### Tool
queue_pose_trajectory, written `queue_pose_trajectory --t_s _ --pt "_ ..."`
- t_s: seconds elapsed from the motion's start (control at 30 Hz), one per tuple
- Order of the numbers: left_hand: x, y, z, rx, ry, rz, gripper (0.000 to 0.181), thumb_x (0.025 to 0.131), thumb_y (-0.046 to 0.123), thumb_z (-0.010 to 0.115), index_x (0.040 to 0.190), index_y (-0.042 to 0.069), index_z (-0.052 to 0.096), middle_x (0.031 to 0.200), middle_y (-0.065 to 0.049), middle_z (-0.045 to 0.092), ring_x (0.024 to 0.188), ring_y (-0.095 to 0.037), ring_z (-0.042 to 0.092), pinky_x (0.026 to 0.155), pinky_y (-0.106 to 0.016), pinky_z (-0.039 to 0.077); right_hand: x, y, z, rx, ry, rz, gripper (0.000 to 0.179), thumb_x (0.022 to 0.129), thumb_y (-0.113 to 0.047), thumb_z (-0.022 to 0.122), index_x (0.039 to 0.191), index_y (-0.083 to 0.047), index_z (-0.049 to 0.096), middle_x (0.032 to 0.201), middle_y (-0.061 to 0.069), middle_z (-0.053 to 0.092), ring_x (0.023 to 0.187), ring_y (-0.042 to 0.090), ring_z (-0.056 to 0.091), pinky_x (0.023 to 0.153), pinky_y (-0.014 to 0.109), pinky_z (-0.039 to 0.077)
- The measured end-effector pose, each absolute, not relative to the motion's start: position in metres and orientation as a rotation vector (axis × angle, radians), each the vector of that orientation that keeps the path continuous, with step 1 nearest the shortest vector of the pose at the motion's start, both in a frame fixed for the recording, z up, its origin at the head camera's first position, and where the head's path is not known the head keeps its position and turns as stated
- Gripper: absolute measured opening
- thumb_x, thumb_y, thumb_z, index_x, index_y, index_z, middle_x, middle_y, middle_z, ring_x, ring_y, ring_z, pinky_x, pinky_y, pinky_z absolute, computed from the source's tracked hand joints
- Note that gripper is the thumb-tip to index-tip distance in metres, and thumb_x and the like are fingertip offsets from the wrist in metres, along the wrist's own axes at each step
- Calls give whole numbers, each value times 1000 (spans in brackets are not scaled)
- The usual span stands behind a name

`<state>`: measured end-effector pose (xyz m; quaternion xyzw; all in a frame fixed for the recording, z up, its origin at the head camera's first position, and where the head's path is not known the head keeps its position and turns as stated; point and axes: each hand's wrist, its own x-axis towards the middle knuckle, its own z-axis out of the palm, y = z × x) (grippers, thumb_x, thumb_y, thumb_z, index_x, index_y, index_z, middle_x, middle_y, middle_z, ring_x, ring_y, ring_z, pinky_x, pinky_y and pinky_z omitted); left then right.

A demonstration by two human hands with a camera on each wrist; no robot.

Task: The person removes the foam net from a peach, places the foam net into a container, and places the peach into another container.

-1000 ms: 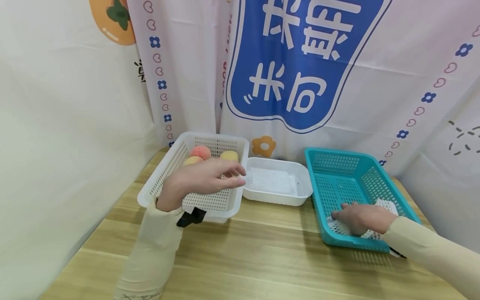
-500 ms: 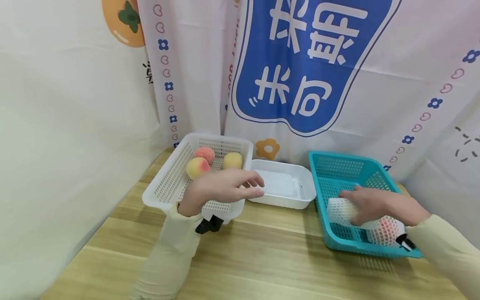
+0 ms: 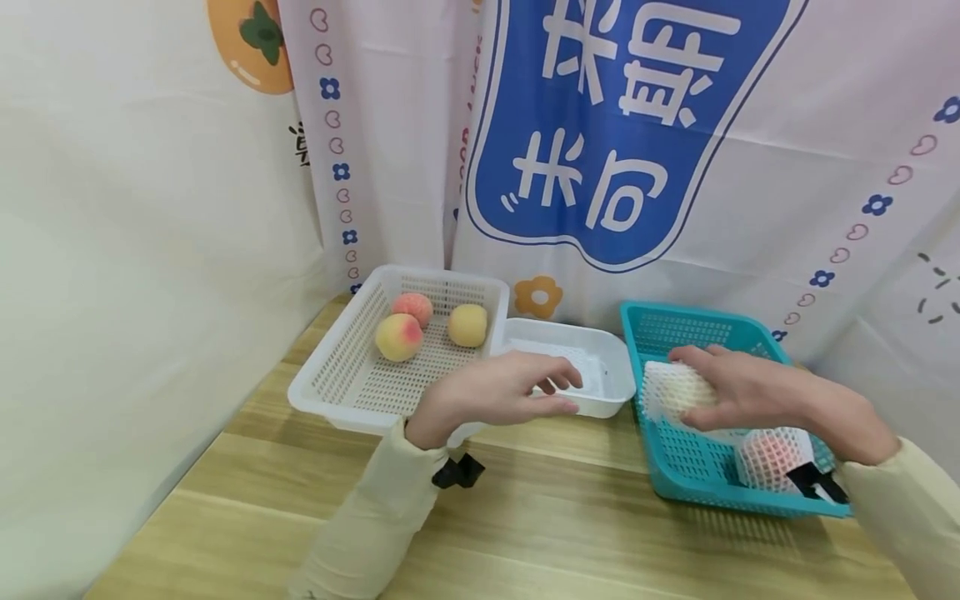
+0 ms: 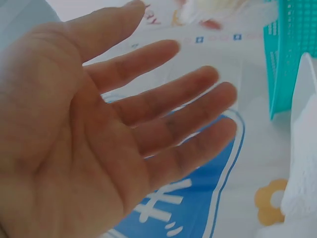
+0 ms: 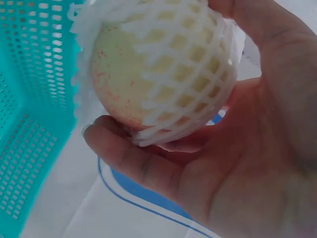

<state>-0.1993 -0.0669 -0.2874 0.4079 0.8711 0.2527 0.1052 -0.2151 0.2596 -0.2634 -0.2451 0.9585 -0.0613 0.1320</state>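
Observation:
My right hand [image 3: 750,390] grips a pale yellow peach [image 5: 163,64] wrapped in a white foam net, over the left side of the teal basket [image 3: 663,482]. Part of the net sticks out past the peach. Below it in that basket lies a second netted peach [image 3: 772,460], pinkish. My left hand [image 3: 504,387] hovers palm inward with its fingers spread, in front of the small white tray [image 3: 617,408]; the left wrist view shows nothing in its palm [image 4: 74,134].
A white basket [image 3: 318,392] at the left holds two yellowish peaches [image 3: 399,337] and a red one [image 3: 413,308], all without nets. The wooden table [image 3: 525,517] runs along the front. A printed curtain [image 3: 405,167] hangs close behind the containers.
My right hand has lifted the netted peach up out of the teal basket's bottom and a little left. My left hand has moved right, away from the white basket, uncovering its peaches.

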Motion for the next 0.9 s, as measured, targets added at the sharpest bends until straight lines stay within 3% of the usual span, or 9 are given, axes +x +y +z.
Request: queue_pose_trajectory --t_s 0.13,0.27,0.47,0.63,0.9 --pt "-200 -57 -292 1279 2577 802 42 99 36 58 135 15 54 133 0 62 117 -15 62 97 -30 53 -205 254 -256 -769 2831 -267 83 81 -54 73 145 -15 39 122 14 56 90 20 55 64 29 45" --pt "-197 -52 -296 1316 2599 929 45 98 33 60 137 14 51 136 0 59 115 -14 62 91 -24 54 -194 245 -248 -835 2864 -321 80 81 -55 73 145 -18 40 123 10 56 90 18 53 63 27 45" --pt "-189 -46 -295 1458 2576 1236 34 96 19 63 128 9 57 125 -4 60 105 -12 62 83 -15 53 -180 230 -241 -950 2917 -358 76 81 -54 73 144 -21 44 119 4 58 84 12 52 58 21 46" --pt "-181 -35 -294 1509 2552 1268 48 95 21 66 138 12 46 134 -7 50 106 -12 57 80 -13 52 -168 224 -240 -1017 2955 -429 75 83 -49 75 145 -21 43 110 0 59 79 8 52 57 20 46" --pt "-178 -26 -295 1607 2516 1318 49 92 16 69 132 6 43 121 -9 46 105 -14 53 78 -13 53 -152 219 -239 -1152 3046 -485 81 80 -45 79 147 -19 42 132 6 59 97 11 57 68 23 53"
